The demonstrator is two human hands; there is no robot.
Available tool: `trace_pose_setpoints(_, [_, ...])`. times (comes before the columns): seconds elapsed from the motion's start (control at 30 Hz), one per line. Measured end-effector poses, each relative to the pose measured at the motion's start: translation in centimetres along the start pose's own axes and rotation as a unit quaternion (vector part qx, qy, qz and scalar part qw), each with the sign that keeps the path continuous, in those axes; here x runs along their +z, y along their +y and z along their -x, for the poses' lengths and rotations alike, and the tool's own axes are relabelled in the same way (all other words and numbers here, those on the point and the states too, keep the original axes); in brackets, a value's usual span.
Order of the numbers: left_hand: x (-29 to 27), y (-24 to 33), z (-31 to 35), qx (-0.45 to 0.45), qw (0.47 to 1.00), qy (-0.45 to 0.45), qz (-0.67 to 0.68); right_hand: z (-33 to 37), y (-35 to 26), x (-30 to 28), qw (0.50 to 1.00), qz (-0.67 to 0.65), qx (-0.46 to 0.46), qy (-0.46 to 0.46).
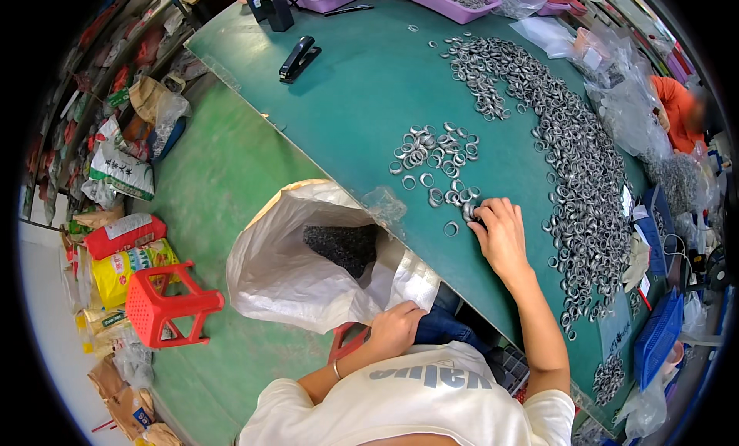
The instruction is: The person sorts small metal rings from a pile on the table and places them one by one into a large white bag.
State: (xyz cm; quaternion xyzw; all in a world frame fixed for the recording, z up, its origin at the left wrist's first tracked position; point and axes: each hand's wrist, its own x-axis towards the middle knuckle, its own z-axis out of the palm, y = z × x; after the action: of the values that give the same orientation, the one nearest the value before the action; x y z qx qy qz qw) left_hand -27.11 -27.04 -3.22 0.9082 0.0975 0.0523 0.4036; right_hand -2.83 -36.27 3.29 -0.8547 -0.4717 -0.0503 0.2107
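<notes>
My right hand [502, 240] reaches over the green table [346, 100], its fingertips closed on a grey metal ring [469, 211]. Just beyond it lies a loose cluster of similar rings [435, 150]; one single ring [451, 229] rests nearer the table edge. With my left hand [397, 327] I grip the near rim of a large white sack [269, 273]. The sack gapes beside the table edge, and a dark mass [344, 247] of small pieces lies inside it. How many rings my right fingers hold is partly hidden.
A long heap of rings [581, 161] covers the table's right side. A black stapler [299, 60] and purple trays [454, 3] are farther back. A red stool [169, 304] stands on the floor at left. Someone in orange [677, 111] is at far right.
</notes>
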Motion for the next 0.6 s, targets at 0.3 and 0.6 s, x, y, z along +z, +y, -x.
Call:
trace_pose_setpoints(0.3, [0.3, -0.4, 0.0, -0.001, 1.000, -0.014, 0.013, 0.3, 0.5, 0.6, 0.985, -0.148, 0.057, 0.071])
trace_pose_setpoints(0.6, [-0.9, 0.2, -0.1, -0.014, 0.999, 0.013, 0.029, 0.6, 2.7, -0.8, 0.820, -0.510, 0.260, 0.018])
